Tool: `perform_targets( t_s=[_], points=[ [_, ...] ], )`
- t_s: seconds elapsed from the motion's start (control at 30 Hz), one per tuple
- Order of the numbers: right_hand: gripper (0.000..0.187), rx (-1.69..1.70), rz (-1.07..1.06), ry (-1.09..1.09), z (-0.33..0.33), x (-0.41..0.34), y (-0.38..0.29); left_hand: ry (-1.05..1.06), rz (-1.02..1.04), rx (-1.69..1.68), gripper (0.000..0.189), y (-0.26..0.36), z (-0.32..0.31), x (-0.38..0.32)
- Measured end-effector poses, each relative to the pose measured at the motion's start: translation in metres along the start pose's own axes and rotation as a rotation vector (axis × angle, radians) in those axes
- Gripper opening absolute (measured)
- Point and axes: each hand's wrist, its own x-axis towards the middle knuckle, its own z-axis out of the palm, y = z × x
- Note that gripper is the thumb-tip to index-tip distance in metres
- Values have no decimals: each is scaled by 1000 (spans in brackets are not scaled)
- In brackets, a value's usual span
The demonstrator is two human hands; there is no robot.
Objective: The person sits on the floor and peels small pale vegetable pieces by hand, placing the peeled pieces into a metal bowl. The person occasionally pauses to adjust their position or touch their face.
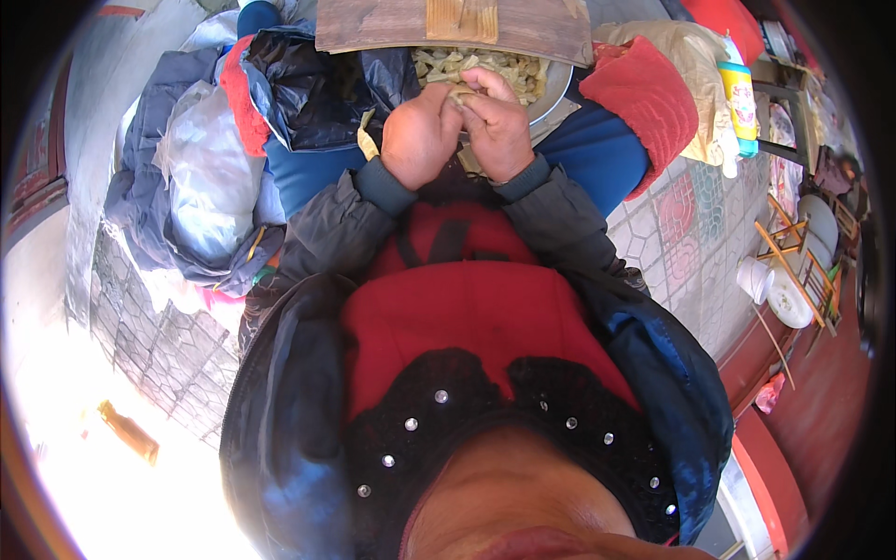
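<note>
My left hand (422, 135) and my right hand (498, 126) meet over my lap, with a small pale yellow-green piece (458, 94) pinched between their fingers. Just beyond them, a round metal basin (562, 87) holds many similar pale, folded pieces (483, 64). A wooden board (392, 24) lies across the far side of the basin. Beside it on the left, a black plastic bag (308, 91) gapes, its inside dark. A pale strip (367, 136) sticks out beside my left wrist. What the pieces are made of, I cannot tell.
Red cloths (647, 105) cover parts of my knees. At the left lie a dark padded garment and a clear plastic bag (210, 175). A beige sack (665, 49) and a yellow container with a teal base (739, 105) stand right. Farther right are a white bucket (755, 280) and a wooden rack (794, 262).
</note>
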Motion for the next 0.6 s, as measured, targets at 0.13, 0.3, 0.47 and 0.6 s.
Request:
perform_targets(
  t_s=[0.13,0.3,0.47,0.6],
  points=[
    [12,124,70,41,3,-1,-7,-91,-450,-724,22,-17,1,-2],
    [13,670,346,212,1,-4,-4,-408,-723,-1287,20,-22,-30,-16],
    [20,694,468,148,-16,1,8,-214,-314,-651,15,-26,-28,-27],
    [33,538,509,22,-32,8,-4,-45,82,79,13,-9,-36,-21]
  ],
)
